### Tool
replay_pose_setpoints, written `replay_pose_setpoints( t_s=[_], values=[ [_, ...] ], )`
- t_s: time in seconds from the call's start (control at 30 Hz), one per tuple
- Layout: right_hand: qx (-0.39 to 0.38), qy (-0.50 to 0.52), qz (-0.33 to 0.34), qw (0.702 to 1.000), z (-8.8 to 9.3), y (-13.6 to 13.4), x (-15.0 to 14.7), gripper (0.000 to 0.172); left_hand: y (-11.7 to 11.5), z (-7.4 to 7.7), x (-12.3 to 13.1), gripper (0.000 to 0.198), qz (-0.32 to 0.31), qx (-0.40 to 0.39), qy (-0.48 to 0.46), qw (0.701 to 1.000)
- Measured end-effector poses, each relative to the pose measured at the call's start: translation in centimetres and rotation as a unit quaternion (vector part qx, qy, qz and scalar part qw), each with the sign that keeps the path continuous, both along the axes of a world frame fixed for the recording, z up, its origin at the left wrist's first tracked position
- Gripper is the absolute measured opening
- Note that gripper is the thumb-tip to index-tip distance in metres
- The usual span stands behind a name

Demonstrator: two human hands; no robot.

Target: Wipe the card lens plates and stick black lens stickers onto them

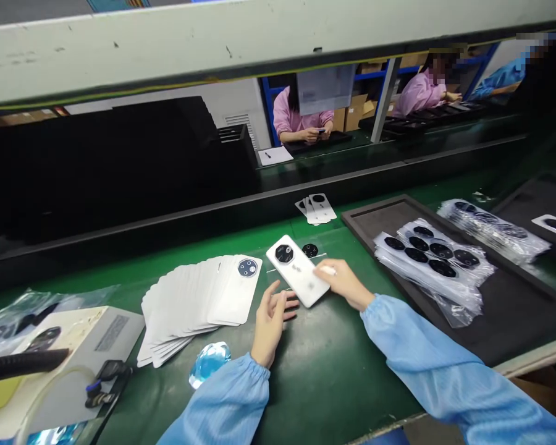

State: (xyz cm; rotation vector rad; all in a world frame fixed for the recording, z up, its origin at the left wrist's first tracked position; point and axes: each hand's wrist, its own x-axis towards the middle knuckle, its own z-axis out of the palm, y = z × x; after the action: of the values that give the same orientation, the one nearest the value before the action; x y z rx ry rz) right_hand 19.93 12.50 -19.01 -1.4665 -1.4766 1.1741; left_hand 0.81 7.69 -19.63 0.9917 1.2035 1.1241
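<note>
My right hand (346,282) is closed on the right edge of a white phone back cover (309,285), which is tilted above the green bench mat. A dark octagonal camera area shows near the cover's top end. Fingers apart and holding nothing, my left hand (269,318) hovers by the cover's lower left edge. Left of that hand lies a fanned stack of white phone back covers (185,303). Crumpled blue film (209,364) rests in front of the stack. Just behind the held cover is a small black camera-lens piece (310,250).
A dark tray (375,216) at right holds plastic-wrapped phone covers (430,259). Several loose covers (321,209) lie at the back. A boxy machine (106,334) with hoses stands at left. Beyond the low ledge, people in pink (285,117) and blue sleeves sit working.
</note>
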Motion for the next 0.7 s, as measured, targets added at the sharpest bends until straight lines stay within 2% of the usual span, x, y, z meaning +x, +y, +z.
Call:
replay_pose_setpoints(
  t_s=[0.13, 0.23, 0.3, 0.47, 0.6, 0.7],
  values=[
    [0.002, -0.076, -0.153, 0.985, 1.1, 8.2, 2.2, 0.028, -0.4, -0.8, -0.1, 0.038, -0.023, 0.012, 0.024, 0.999],
    [-0.027, -0.123, -0.222, 0.967, 2.4, 13.5, 3.6, 0.031, -0.4, -1.3, -0.2, 0.028, -0.052, 0.030, 0.047, 0.997],
    [-0.043, -0.147, -0.253, 0.955, 3.3, 16.0, 4.0, 0.032, -0.3, -1.6, -0.2, 0.026, -0.066, 0.042, 0.060, 0.995],
    [-0.052, -0.210, -0.304, 0.928, 4.1, 18.9, 4.0, 0.034, -0.1, -2.4, -0.1, 0.032, -0.077, 0.069, 0.083, 0.991],
    [-0.033, -0.268, -0.323, 0.907, 3.9, 19.8, 4.1, 0.035, -0.2, -2.8, -0.1, 0.032, -0.087, 0.083, 0.098, 0.988],
    [-0.020, -0.301, -0.313, 0.901, 3.8, 19.9, 4.7, 0.035, -0.2, -3.2, -0.1, 0.032, -0.101, 0.092, 0.112, 0.984]
  ],
)
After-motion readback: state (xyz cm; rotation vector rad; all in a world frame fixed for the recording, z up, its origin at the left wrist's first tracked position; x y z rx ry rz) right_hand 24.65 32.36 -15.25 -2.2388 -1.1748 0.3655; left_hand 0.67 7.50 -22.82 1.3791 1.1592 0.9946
